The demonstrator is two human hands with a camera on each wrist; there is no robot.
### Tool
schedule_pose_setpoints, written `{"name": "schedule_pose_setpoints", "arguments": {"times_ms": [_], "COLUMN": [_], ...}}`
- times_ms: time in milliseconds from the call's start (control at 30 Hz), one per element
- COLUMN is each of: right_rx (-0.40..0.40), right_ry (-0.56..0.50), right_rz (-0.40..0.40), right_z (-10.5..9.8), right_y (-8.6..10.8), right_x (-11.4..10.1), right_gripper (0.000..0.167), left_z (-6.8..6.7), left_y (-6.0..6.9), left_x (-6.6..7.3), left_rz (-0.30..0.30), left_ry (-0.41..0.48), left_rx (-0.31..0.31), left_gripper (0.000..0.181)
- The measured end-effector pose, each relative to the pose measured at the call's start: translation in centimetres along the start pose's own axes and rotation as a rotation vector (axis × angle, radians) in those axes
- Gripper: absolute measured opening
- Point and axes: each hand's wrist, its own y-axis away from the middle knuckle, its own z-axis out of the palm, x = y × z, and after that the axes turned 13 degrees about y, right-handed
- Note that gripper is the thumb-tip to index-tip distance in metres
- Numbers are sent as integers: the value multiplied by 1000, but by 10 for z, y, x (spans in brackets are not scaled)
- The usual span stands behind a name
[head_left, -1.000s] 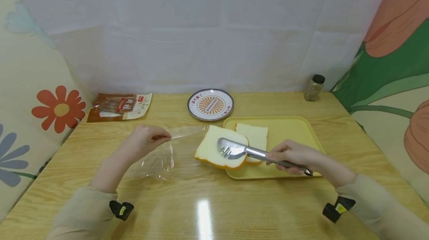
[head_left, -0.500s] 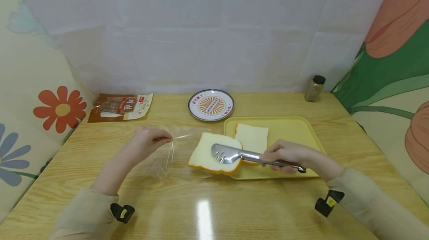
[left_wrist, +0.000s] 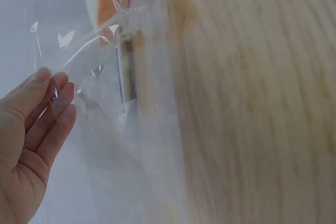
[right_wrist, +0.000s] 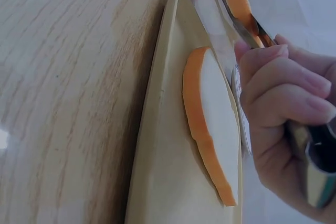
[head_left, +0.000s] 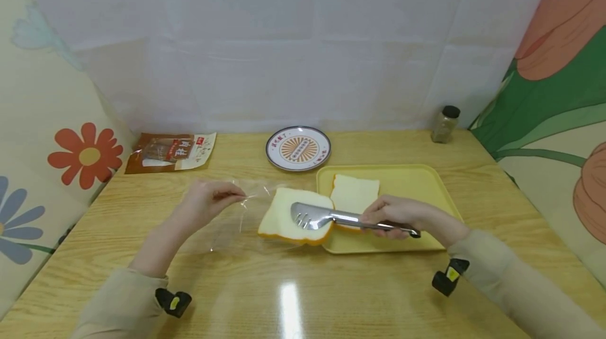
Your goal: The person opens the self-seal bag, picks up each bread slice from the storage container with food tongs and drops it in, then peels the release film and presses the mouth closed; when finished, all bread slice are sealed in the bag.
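My left hand [head_left: 210, 202] pinches the edge of a clear plastic bag [head_left: 227, 233] between thumb and fingers; the left wrist view shows the thin film [left_wrist: 105, 103] hanging from the fingertips. In my right hand [head_left: 395, 215] are metal tongs [head_left: 347, 218], closed on a bread slice [head_left: 272, 218] that is held up left of the tray, by the bag's right side. Whether the slice's left edge is inside the bag, I cannot tell. A second slice [head_left: 355, 194] lies on the yellow tray [head_left: 412, 181], seen edge-on in the right wrist view [right_wrist: 197, 114].
A round patterned plate [head_left: 298, 148] stands behind the bag and tray. At the back left lies a brown and white food packet [head_left: 170, 152]; a jar with a black lid [head_left: 445, 124] is at the back right. White cloth hangs behind the wooden table [head_left: 236, 297].
My right hand has moved left with the tongs and the bread slice, bringing them off the tray's edge and closer to my left hand. My left hand has barely moved.
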Motion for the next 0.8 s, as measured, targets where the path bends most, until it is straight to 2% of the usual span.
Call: {"name": "schedule_pose_setpoints", "arguments": {"times_ms": [100, 267, 500, 600, 800], "right_rx": [-12, -25, -16, -11, -33], "right_ry": [-5, 6, 12, 14, 5], "right_rz": [-16, -35, -17, -11, -42], "right_z": [-1, -1, 1, 2, 4], "right_y": [-4, -11, -20, -23, -30], "right_x": [-1, -3, -5, -4, -5], "right_gripper": [42, 41, 38, 36, 38], "left_z": [2, 6, 9, 8, 9], "left_y": [1, 1, 3, 4, 7], "left_x": [1, 0, 2, 2, 2], "left_rz": [-38, -66, -174, -177, -213], "left_ry": [19, 49, 137, 171, 224], "left_rx": [-18, -29, -30, -10, -20], "left_gripper": [9, 7, 8, 8, 9]}}
